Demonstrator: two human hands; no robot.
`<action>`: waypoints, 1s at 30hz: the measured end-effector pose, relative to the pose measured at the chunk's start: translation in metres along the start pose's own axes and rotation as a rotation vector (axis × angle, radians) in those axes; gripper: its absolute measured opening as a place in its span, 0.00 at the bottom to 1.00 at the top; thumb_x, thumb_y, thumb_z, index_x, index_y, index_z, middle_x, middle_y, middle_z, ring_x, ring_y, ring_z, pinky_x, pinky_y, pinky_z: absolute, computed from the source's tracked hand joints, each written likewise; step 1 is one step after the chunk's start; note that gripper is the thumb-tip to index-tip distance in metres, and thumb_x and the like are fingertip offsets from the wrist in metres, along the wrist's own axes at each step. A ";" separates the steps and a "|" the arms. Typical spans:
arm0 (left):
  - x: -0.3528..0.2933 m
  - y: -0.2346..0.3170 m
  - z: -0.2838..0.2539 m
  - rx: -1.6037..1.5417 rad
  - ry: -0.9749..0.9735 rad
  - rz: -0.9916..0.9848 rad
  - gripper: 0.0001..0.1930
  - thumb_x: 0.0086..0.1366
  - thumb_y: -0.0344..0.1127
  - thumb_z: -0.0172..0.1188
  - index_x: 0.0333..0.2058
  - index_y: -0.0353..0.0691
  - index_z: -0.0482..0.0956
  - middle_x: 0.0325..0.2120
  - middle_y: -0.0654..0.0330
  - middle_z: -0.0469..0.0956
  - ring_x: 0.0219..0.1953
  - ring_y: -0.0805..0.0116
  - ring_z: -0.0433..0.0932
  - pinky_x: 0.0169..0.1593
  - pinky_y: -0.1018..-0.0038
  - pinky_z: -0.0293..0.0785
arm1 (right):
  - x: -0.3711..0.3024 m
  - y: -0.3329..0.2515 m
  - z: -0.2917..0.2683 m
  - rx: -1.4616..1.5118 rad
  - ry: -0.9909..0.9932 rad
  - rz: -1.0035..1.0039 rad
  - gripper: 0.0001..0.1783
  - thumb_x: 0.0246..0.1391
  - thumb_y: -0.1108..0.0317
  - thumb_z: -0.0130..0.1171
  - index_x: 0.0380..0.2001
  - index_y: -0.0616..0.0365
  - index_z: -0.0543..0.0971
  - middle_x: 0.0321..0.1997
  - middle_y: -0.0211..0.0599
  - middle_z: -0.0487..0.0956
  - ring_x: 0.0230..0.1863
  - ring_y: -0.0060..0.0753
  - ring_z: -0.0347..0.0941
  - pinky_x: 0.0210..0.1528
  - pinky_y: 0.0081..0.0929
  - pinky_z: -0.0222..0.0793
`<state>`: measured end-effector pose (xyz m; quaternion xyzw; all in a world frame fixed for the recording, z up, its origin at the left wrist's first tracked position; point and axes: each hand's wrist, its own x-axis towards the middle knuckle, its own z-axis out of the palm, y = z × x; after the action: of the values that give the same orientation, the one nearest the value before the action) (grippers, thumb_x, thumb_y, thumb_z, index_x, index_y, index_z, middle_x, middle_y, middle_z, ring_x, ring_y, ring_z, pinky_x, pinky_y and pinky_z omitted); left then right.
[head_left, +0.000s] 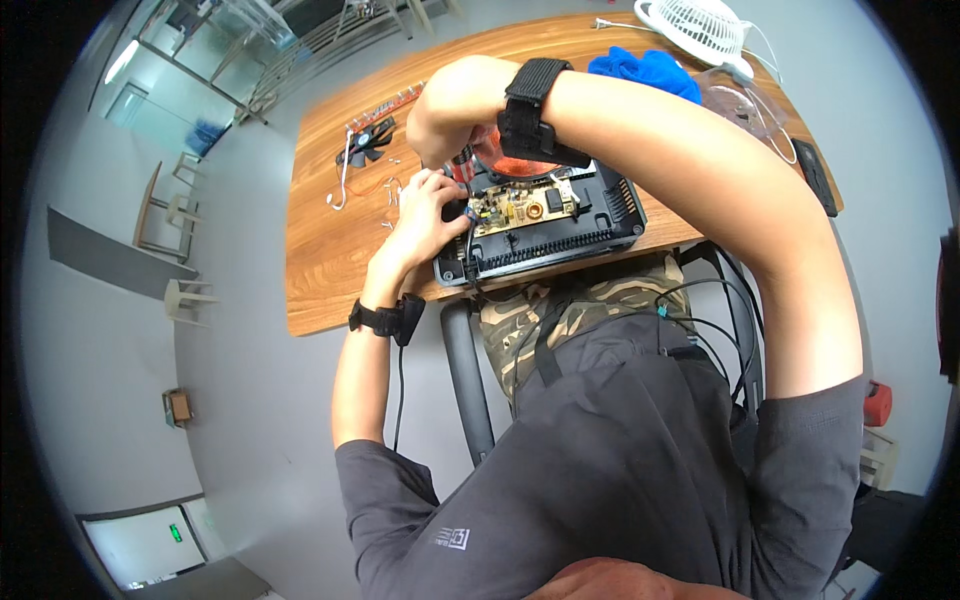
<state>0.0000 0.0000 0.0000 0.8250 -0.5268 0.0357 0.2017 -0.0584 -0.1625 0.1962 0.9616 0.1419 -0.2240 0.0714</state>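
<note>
An opened black appliance housing (560, 243), which looks like an induction cooker base, lies near the table's front edge. Inside it sit a tan circuit board (515, 207) and a copper-coloured round coil (512, 155). My right hand (450, 112) arches over from the far side, closed around a screwdriver (462, 166) with a red and black handle, pointing down at the board's left end. Much of that grip is hidden behind the hand and wrist. My left hand (430, 213) rests at the housing's left edge, fingertips drawn together beside the board; what they pinch is hidden.
Left of the housing lie a black fan (367, 143), loose screws (390, 190) and a white cable (345, 182). A blue cloth (645, 72), a white fan (700, 28) and a black flat object (814, 178) occupy the far right. Black cables hang by my lap.
</note>
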 end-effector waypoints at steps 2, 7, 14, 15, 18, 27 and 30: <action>0.004 -0.005 -0.002 0.000 -0.003 0.000 0.18 0.49 0.35 0.67 0.40 0.37 0.82 0.41 0.55 0.75 0.53 0.51 0.69 0.60 0.58 0.65 | 0.004 0.004 0.002 0.001 0.062 -0.037 0.25 0.61 0.49 0.51 0.34 0.61 0.85 0.32 0.41 0.86 0.34 0.38 0.82 0.37 0.36 0.76; -0.003 0.016 -0.013 -0.022 -0.066 -0.111 0.18 0.52 0.38 0.67 0.42 0.39 0.83 0.44 0.55 0.74 0.57 0.51 0.66 0.62 0.58 0.61 | -0.021 -0.002 0.007 -0.204 0.319 -0.169 0.21 0.52 0.52 0.68 0.39 0.58 0.85 0.35 0.41 0.85 0.39 0.44 0.83 0.40 0.41 0.78; -0.002 0.014 -0.004 -0.038 -0.020 -0.059 0.18 0.52 0.39 0.67 0.41 0.38 0.83 0.45 0.56 0.75 0.59 0.53 0.65 0.64 0.59 0.59 | 0.000 0.005 0.016 -0.235 0.354 -0.207 0.20 0.49 0.56 0.70 0.39 0.61 0.84 0.38 0.43 0.85 0.38 0.47 0.82 0.38 0.42 0.79; -0.001 0.015 -0.004 -0.044 -0.022 -0.052 0.18 0.52 0.39 0.67 0.41 0.38 0.83 0.45 0.56 0.75 0.59 0.53 0.65 0.64 0.59 0.60 | -0.002 0.004 0.012 -0.198 0.299 -0.171 0.20 0.49 0.56 0.70 0.39 0.61 0.84 0.37 0.42 0.85 0.38 0.47 0.82 0.37 0.42 0.79; -0.002 0.018 -0.006 -0.055 -0.053 -0.098 0.18 0.52 0.39 0.67 0.41 0.38 0.84 0.44 0.57 0.76 0.59 0.53 0.66 0.64 0.60 0.60 | -0.002 0.002 0.005 -0.130 0.207 -0.115 0.20 0.52 0.54 0.65 0.36 0.62 0.85 0.34 0.40 0.86 0.34 0.41 0.83 0.36 0.39 0.79; -0.001 0.008 -0.003 -0.008 -0.023 -0.031 0.18 0.50 0.38 0.67 0.41 0.38 0.82 0.44 0.57 0.76 0.58 0.52 0.66 0.64 0.58 0.61 | 0.000 0.006 0.006 -0.066 0.177 -0.090 0.19 0.54 0.53 0.60 0.32 0.60 0.87 0.29 0.37 0.86 0.32 0.34 0.83 0.36 0.36 0.79; 0.000 0.010 -0.006 -0.019 -0.040 -0.036 0.17 0.50 0.35 0.66 0.41 0.39 0.81 0.44 0.56 0.74 0.58 0.51 0.64 0.64 0.57 0.60 | -0.003 0.007 0.004 -0.041 0.176 -0.092 0.20 0.52 0.53 0.62 0.36 0.61 0.87 0.33 0.40 0.87 0.34 0.38 0.83 0.36 0.38 0.79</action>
<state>-0.0078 -0.0012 0.0081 0.8329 -0.5159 0.0105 0.1998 -0.0605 -0.1705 0.1940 0.9683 0.1965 -0.1386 0.0680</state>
